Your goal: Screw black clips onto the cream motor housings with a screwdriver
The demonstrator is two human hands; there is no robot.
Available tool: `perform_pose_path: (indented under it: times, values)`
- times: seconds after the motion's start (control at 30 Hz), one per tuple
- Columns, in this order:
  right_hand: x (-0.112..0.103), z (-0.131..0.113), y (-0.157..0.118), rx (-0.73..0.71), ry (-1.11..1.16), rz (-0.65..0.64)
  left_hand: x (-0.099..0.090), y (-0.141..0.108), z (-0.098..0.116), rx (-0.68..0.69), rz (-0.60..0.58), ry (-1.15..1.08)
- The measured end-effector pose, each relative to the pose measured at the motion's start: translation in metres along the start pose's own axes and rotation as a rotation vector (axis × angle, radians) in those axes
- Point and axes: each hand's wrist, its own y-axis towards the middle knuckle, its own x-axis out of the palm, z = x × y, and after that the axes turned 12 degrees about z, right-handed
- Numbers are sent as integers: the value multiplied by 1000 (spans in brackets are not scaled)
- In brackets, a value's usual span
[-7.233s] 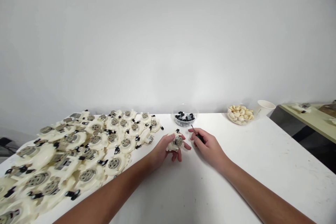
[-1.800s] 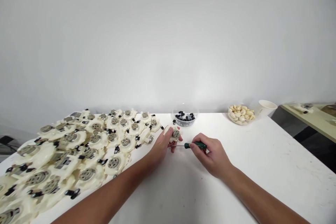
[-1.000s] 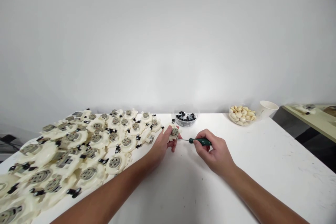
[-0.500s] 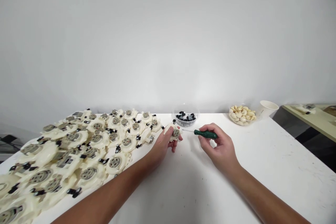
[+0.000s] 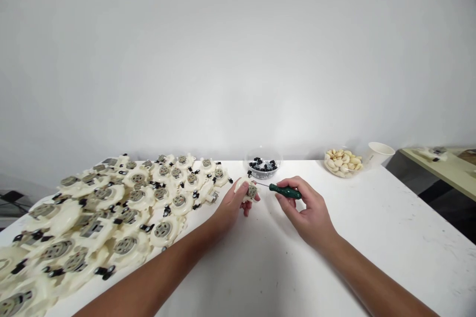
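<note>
My left hand (image 5: 233, 201) is closed around a cream plastic motor housing (image 5: 241, 183) with a grey round motor (image 5: 252, 191) set in it and a small black part on top. In my right hand (image 5: 310, 208) is a screwdriver (image 5: 285, 191) with a green handle, pinched between thumb and fingers. Its thin metal shaft points left, and the tip reaches the upper right side of the housing. Whether the tip sits in a screw is too small to tell.
Several similar motor housings (image 5: 162, 229) cover the left of the white table (image 5: 230, 282). Behind my hands stands a clear bowl (image 5: 263, 174) of small black parts. At the back right are a bowl of cream-coloured pieces (image 5: 342, 162) and a white cup (image 5: 378, 154).
The screwdriver has moved slightly left, its tip now at the housing and its handle more tilted. The housing has turned and shifted a little to the right in my left hand.
</note>
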Motion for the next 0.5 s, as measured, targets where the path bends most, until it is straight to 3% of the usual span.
perform_pose_path:
  times: [0.33,0.5]
  values:
    - [-2,-3,1,23,-20,-9,-1,0,2,-20,10,-5]
    - [-2,5,0,146,-68,-2,1,-1,3,7,3,20]
